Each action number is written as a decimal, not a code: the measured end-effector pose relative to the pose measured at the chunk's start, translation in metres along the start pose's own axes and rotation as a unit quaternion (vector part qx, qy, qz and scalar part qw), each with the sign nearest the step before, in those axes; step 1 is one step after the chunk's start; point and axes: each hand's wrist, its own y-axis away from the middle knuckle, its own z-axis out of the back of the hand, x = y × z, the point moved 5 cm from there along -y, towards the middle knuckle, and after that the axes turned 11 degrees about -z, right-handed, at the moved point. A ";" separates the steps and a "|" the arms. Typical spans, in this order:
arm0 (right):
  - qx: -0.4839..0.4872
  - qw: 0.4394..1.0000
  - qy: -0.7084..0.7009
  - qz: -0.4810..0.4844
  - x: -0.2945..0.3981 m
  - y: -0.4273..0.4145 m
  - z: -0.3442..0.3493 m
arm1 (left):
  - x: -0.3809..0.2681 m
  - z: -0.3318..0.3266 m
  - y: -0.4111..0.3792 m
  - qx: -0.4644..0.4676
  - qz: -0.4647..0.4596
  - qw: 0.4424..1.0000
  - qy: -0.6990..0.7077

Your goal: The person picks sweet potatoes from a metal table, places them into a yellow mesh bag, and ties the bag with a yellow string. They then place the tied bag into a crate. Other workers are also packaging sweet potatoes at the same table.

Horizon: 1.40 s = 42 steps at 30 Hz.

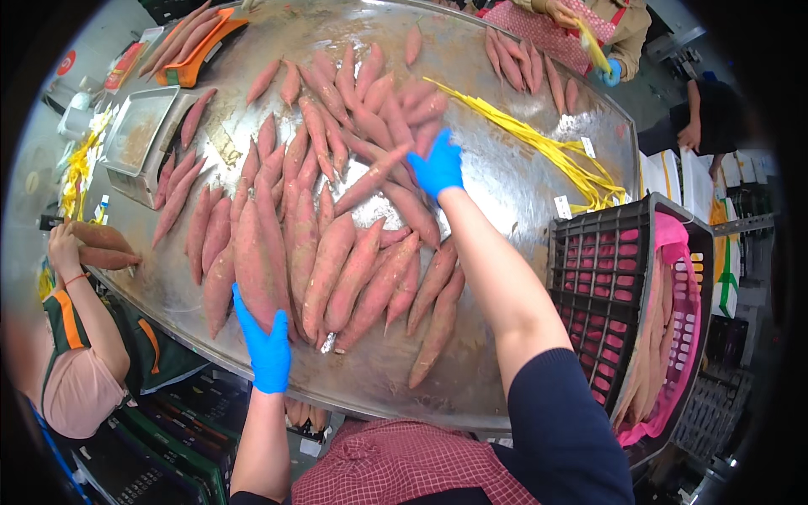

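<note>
A broad pile of pink-red sweet potatoes covers the middle of a metal table. My left hand, in a blue glove, cups the lower end of a large sweet potato at the near left of the pile. Farther off, my right hand, also gloved in blue, is at the pile's right side, beside the end of a slanting sweet potato. Its fingers are spread; some sweet potatoes just past them look blurred, and whether it grips one I cannot tell.
Yellow straps with white tags lie at the right. A black crate with a pink liner stands right of my arm. A metal scale tray and an orange holder are at the left. Co-workers stand at the left and far right.
</note>
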 end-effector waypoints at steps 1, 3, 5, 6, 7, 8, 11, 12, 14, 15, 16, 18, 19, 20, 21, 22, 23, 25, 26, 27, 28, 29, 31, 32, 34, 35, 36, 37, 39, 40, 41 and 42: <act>0.039 0.999 0.016 0.005 0.010 -0.002 0.000 | 0.000 0.001 0.000 0.000 0.005 1.000 -0.006; 0.114 0.992 0.046 0.016 0.028 -0.006 0.011 | 0.001 0.001 0.001 0.000 0.014 1.000 -0.012; 0.053 0.998 0.017 0.028 0.019 0.007 0.027 | 0.002 0.001 0.002 0.001 0.020 1.000 -0.012; 0.008 0.999 -0.001 0.035 0.003 0.019 0.037 | 0.002 0.001 0.001 0.003 0.017 1.000 -0.012; -0.037 0.998 -0.018 0.047 -0.008 0.032 0.049 | 0.003 0.002 0.002 0.000 0.013 1.000 -0.012; -0.025 1.000 0.000 0.008 -0.023 0.050 0.061 | 0.005 0.004 0.002 -0.005 0.010 1.000 -0.012; 0.058 0.978 0.159 -0.123 -0.061 0.108 0.089 | 0.013 0.009 0.006 -0.013 0.008 1.000 0.004; 0.099 0.969 0.181 -0.135 -0.072 0.119 0.088 | 0.013 0.008 0.006 -0.008 -0.001 1.000 0.017; 0.125 0.966 0.183 -0.134 -0.086 0.131 0.077 | 0.012 0.007 0.002 -0.002 -0.020 0.999 0.040; 0.111 0.973 0.165 -0.121 -0.089 0.132 0.072 | 0.012 0.008 0.001 -0.006 -0.020 0.999 0.045; 0.091 0.981 0.133 -0.109 -0.090 0.130 0.070 | 0.012 0.007 0.001 -0.008 -0.019 0.999 0.049; 0.087 0.978 0.161 -0.101 -0.078 0.130 0.066 | 0.006 0.005 0.000 -0.019 -0.011 0.998 0.065; 0.083 0.976 0.175 -0.097 -0.068 0.130 0.068 | 0.007 0.007 -0.001 -0.016 -0.018 0.998 0.056; 0.088 0.980 0.143 -0.108 -0.074 0.126 0.057 | 0.011 0.008 0.000 -0.013 -0.025 0.998 0.047; 0.079 0.983 0.123 -0.109 -0.069 0.126 0.057 | 0.013 0.009 0.000 -0.013 -0.031 0.999 0.038; 0.071 0.986 0.103 -0.109 -0.064 0.126 0.058 | 0.014 0.011 0.001 -0.016 -0.034 0.999 0.034; 0.064 0.988 0.083 -0.110 -0.057 0.124 0.060 | 0.014 0.012 0.002 -0.019 -0.038 0.999 0.030; 0.024 0.996 -0.031 -0.082 -0.035 0.116 0.069 | 0.014 0.013 0.004 -0.022 -0.037 0.999 0.026; 0.006 0.994 -0.089 -0.068 -0.021 0.109 0.075 | 0.014 0.013 0.003 -0.024 -0.036 0.999 0.027; -0.014 0.988 -0.144 -0.059 -0.015 0.104 0.080 | 0.015 0.012 0.004 -0.021 -0.033 0.999 0.030; 0.005 0.968 -0.247 -0.046 -0.009 0.095 0.076 | 0.015 0.011 0.004 -0.019 -0.027 0.999 0.029; 0.050 0.960 -0.272 -0.044 -0.004 0.091 0.070 | 0.015 0.010 0.003 -0.016 -0.022 0.999 0.029; -0.013 0.994 -0.068 0.089 0.003 0.090 0.049 | 0.013 0.010 0.003 -0.015 -0.019 0.999 0.024; 0.066 0.997 -0.008 0.039 -0.001 0.097 0.038 | 0.012 0.010 0.003 -0.017 -0.020 0.999 0.020; 0.052 0.997 0.017 0.062 0.009 0.111 0.030 | 0.011 0.011 0.003 -0.024 -0.025 0.999 0.022; 0.045 0.996 0.029 0.074 0.012 0.112 0.026 | 0.011 0.011 0.003 -0.026 -0.028 0.999 0.030; 0.055 0.995 0.047 0.069 0.018 0.112 0.026 | 0.012 0.011 0.004 -0.028 -0.029 0.999 0.036; 0.067 0.994 0.066 0.063 0.025 0.114 0.029 | 0.013 0.012 0.005 -0.028 -0.030 0.999 0.035; 0.082 0.990 0.099 0.049 0.036 0.116 0.034 | 0.013 0.012 0.004 -0.027 -0.034 0.998 0.033; 0.086 0.989 0.112 0.042 0.040 0.115 0.035 | 0.013 0.012 0.004 -0.026 -0.036 0.999 0.031; 0.091 0.987 0.126 0.036 0.041 0.115 0.035 | 0.014 0.010 0.004 -0.025 -0.038 0.999 0.029; 0.100 0.985 0.133 0.036 0.043 0.114 0.035 | 0.015 0.010 0.003 -0.027 -0.041 0.998 0.027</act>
